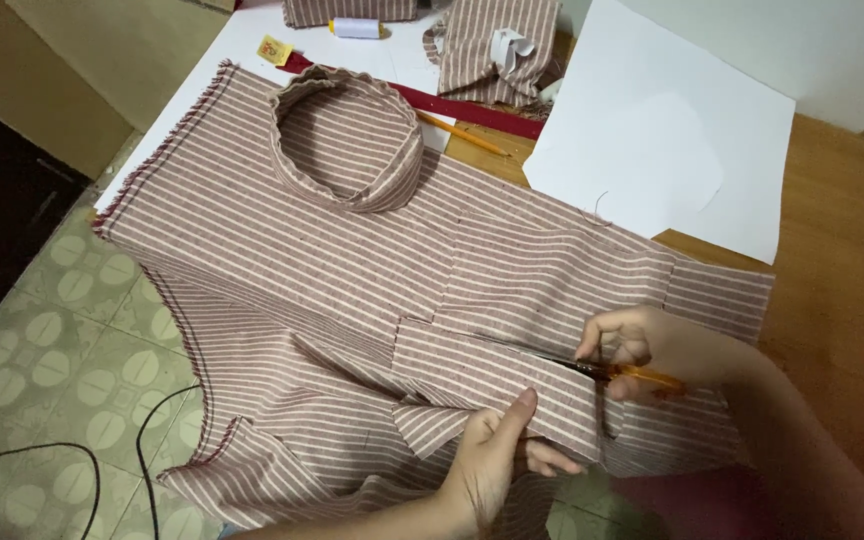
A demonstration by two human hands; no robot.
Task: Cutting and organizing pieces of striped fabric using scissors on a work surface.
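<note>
— Counting first: how many pieces of the striped cloth do you make out?

— Four. One large striped fabric panel (pixel 352 260) spread over the wooden table (pixel 822 250) and hanging off its near edge, one collar ring (pixel 347 140) lying on top of it, and two smaller folded striped pieces (pixel 497 45) at the far end. Besides those: one pair of scissors (pixel 617 372), one pencil (pixel 462 133), one thread spool (pixel 357 28), one dark red ruler strip (pixel 472 108), two white paper sheets (pixel 672 150), and two black cables (pixel 142 440) on the tiled floor (pixel 62 330).

— Textures and shapes?

— The cloth is a soft woven weave, dusty red with thin white stripes, frayed along its left edge. The collar stands as a closed loop with a ruffled upper rim. The scissors have orange handles and dark metal blades. The paper is flat and stiff; the floor tiles carry a pale green leaf pattern.

— And the hands?

— The right hand (pixel 637 350) is closed through the scissor handles, blades nearly together and lying in a cut across the panel near the table's front edge. The left hand (pixel 497 455) pinches the cut strip just below the blades, thumb on top, fingers curled beneath the cloth.
</note>
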